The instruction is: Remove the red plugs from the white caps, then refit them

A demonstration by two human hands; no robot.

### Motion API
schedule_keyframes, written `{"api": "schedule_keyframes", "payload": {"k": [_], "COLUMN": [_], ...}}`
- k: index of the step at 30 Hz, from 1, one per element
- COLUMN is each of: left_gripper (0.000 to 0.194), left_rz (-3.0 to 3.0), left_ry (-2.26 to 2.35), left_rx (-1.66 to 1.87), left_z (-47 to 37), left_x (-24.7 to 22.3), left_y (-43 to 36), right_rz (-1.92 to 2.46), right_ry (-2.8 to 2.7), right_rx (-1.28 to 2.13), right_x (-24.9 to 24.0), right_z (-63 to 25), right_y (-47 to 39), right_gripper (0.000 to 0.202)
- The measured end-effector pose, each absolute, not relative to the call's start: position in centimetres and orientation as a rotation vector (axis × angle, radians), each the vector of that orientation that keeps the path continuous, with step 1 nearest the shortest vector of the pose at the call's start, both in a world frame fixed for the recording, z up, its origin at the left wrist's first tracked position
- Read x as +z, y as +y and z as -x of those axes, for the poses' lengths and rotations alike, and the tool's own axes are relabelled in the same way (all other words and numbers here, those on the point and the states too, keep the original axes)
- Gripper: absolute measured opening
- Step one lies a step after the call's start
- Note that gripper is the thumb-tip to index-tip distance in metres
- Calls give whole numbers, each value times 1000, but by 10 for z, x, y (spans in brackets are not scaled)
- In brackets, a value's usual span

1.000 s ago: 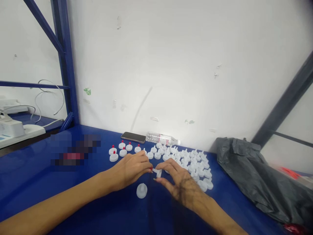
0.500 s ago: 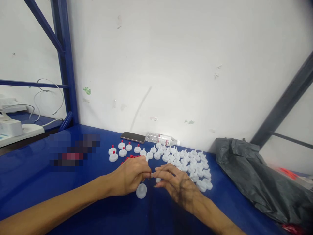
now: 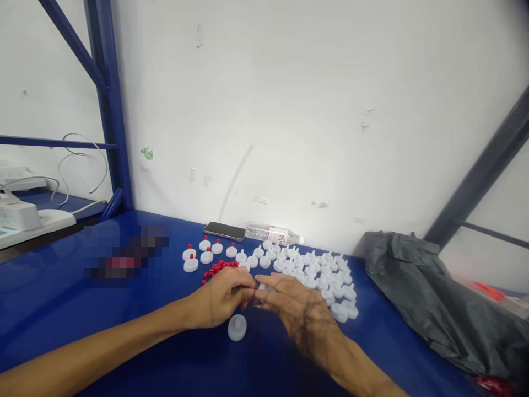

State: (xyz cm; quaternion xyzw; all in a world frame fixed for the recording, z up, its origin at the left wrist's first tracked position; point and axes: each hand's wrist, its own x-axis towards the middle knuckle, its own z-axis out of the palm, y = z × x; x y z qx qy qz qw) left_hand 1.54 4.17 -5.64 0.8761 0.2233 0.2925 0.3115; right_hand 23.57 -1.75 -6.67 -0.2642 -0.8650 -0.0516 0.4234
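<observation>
My left hand [image 3: 225, 298] is closed in a pinch, its fingertips meeting those of my right hand [image 3: 291, 303]; whatever it grips is hidden. The fingers of my right hand are bent around a white cap, partly visible between them. Just below my left hand, a loose translucent white cap [image 3: 237, 327] lies on the blue table. Small red pieces [image 3: 219, 268] form a pile behind my left hand. Several white caps with red tips [image 3: 190, 263] stand to the left of the pile. Many white spouted caps [image 3: 312, 270] spread behind and beside my right hand.
Against the wall lie a phone [image 3: 225, 231] and a clear plastic bottle [image 3: 273, 234]. A dark grey plastic bag [image 3: 438, 298] covers the right side of the blue table [image 3: 136, 342]. A white power strip [image 3: 45, 223] and cables are at far left.
My hands have moved closer together and the right fingers now lie flatter over the white cap. More of the red pile shows. The loose cap appears slightly lower and farther left.
</observation>
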Motion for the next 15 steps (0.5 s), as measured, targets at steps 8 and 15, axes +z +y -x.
{"api": "schedule_keyframes", "payload": {"k": [8,15], "left_gripper": [38,50], "left_rz": [-2286,-2161], "left_ry": [591,501], "left_rx": [741,693], "left_z": [-13,-13], "left_x": [-58,-64], "left_y": [49,48], "right_rz": [586,566], "right_ry": [-2072,-2084], "right_rx": [249,383], "right_x": [-71,-74], "right_z": [-236,-238], "right_y": [-13,-18], "right_gripper": [53,49]}}
